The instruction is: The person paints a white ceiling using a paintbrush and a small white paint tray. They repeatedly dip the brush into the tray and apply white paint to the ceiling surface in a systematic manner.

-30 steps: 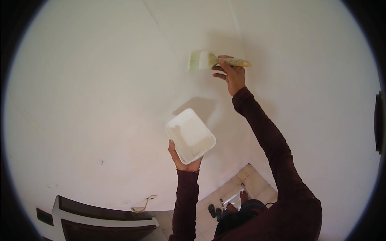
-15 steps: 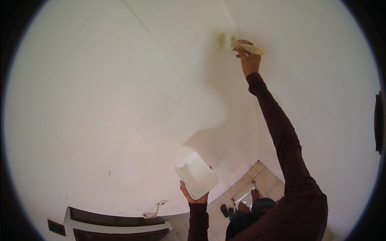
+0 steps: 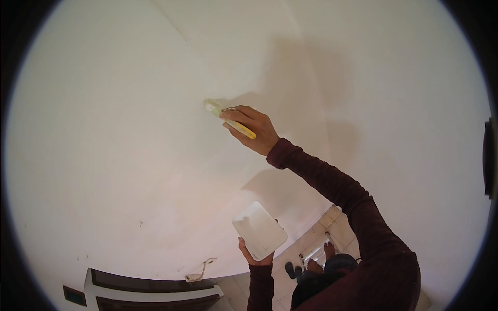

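In my right hand (image 3: 254,128) is a paintbrush (image 3: 241,128) with a yellow handle, gripped between thumb and fingers. Its pale, paint-covered bristles meet the white wall (image 3: 155,155) left of the hand. Lower down, my left hand (image 3: 254,255) holds a white rectangular plastic tub (image 3: 261,232) from beneath, its thumb at the near left side. White paint seems to lie inside the tub, though how much I cannot tell. Both forearms wear dark maroon sleeves.
At the lower left stands a white unit with dark panels (image 3: 150,282). A cable with a pale fitting (image 3: 199,273) hangs from the wall beside it. Tiled floor (image 3: 337,230), my bare feet and a pair of dark shoes (image 3: 293,270) show below. A dark object (image 3: 487,158) edges the right.
My right hand has swept the paintbrush down and left across the wall, away from the corner line. The tub in my left hand has shifted slightly right and down.
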`<state>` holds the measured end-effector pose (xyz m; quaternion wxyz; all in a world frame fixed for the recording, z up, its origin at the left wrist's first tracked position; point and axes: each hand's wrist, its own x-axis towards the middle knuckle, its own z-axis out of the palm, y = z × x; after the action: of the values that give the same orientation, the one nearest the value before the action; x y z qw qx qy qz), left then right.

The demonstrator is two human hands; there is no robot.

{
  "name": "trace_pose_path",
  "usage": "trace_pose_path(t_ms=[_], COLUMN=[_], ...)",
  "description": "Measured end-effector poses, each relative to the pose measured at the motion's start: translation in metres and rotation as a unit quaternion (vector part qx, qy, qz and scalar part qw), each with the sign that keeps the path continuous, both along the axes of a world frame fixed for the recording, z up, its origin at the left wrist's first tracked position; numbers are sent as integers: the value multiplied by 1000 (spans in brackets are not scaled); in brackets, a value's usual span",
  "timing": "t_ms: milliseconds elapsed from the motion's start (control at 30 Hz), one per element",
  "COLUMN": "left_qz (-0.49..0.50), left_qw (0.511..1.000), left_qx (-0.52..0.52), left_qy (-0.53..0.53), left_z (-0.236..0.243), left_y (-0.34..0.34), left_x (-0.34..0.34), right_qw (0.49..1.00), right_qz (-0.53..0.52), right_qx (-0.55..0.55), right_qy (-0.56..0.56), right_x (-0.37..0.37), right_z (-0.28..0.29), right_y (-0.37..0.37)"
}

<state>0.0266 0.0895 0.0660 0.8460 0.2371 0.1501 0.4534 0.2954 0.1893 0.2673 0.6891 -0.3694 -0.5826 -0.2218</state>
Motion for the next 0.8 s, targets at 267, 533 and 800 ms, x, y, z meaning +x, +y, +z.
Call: trace_pose_path(t_ms=[267, 533, 800], left_qz=[36, 45, 30], left_qw=[999, 999, 999], left_qx=[0, -5, -7], left_qy=[25, 23, 12], left_z=[-23, -26, -25], left_y=[10, 11, 10], left_x=[-11, -17, -18], right_qw=[954, 971, 992], right_qz=[151, -64, -105], right_qx=[-7, 69, 54], right_qy=[260, 218, 36], right_x=[130, 154, 15], right_z=[-5, -10, -6], right_y=[24, 34, 38])
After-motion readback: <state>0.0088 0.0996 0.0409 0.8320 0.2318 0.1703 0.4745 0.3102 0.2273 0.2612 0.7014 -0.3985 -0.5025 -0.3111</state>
